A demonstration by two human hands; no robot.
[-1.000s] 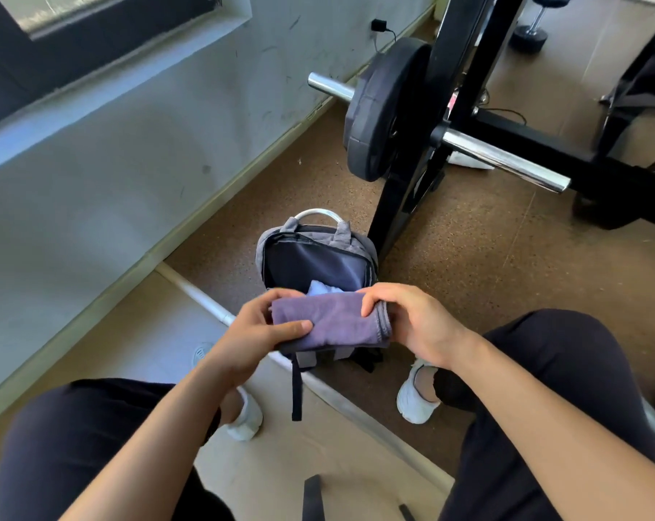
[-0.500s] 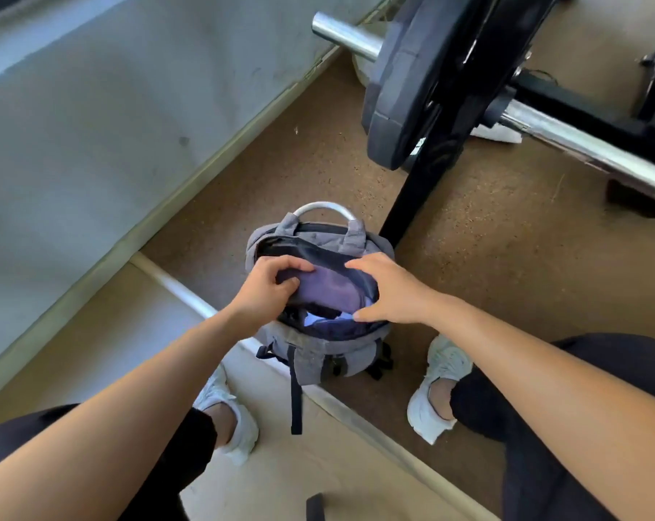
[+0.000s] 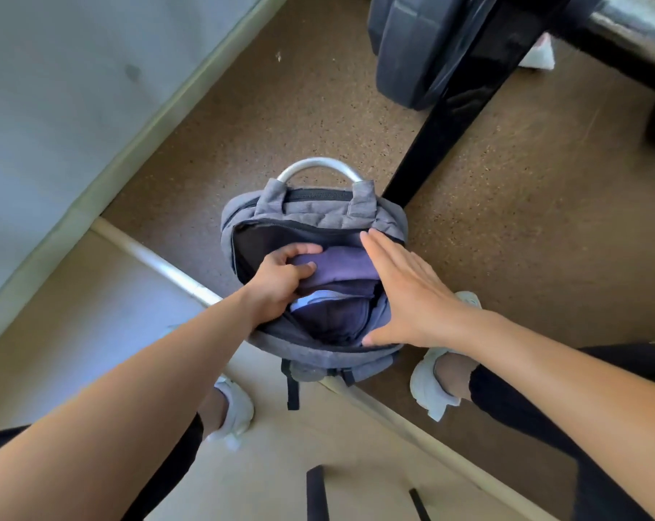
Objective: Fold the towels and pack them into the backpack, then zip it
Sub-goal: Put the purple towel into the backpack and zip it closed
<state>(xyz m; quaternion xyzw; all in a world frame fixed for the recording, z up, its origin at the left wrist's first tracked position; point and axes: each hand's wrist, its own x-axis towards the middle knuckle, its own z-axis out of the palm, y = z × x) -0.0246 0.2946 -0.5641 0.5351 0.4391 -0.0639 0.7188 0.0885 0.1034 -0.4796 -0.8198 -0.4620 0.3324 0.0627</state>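
A grey backpack [image 3: 318, 216] stands open on the floor between my feet, its white handle at the far side. A folded purple towel [image 3: 341, 267] lies inside the main compartment, on top of a darker towel [image 3: 329, 323] and a strip of pale blue cloth [image 3: 318, 297]. My left hand [image 3: 280, 280] reaches into the opening and grips the purple towel's left end, thumb on top. My right hand [image 3: 405, 291] is flat with straight fingers, resting against the right rim of the opening.
A black rack post [image 3: 442, 118] and a weight plate [image 3: 408, 47] stand just behind the backpack. A grey wall [image 3: 73, 88] runs along the left. A pale platform [image 3: 111, 332] with a light edge strip lies under my left foot; my white shoes flank the backpack.
The purple towel went from being held above the backpack to lying inside it. My right hand let go of it and flattened against the rim. The camera moved closer and lower.
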